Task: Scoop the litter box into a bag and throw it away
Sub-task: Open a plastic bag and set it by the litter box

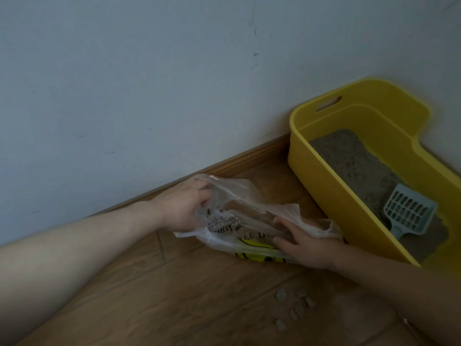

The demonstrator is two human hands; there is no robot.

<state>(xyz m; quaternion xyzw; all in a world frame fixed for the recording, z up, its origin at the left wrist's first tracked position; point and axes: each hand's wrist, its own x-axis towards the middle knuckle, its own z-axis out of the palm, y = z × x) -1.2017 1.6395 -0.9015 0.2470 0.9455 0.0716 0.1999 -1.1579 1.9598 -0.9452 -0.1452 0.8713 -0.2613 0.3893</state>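
A clear plastic bag (239, 216) with black print and a yellow patch lies on the wooden floor beside the yellow litter box (329, 196). My left hand (182, 208) grips the bag's far edge near the skirting. My right hand (304, 245) holds the near edge, thumb and fingers around the film, so the bag's mouth gapes between them. Grey litter (354, 158) fills the box's bottom. A pale blue slotted scoop (409, 213) rests in the litter at the box's near end, handle toward me.
A grey-white wall (149, 83) with a wooden skirting board runs behind the bag and the box. Several small pale clumps (294, 305) lie scattered on the floor (174, 295) in front of my right arm.
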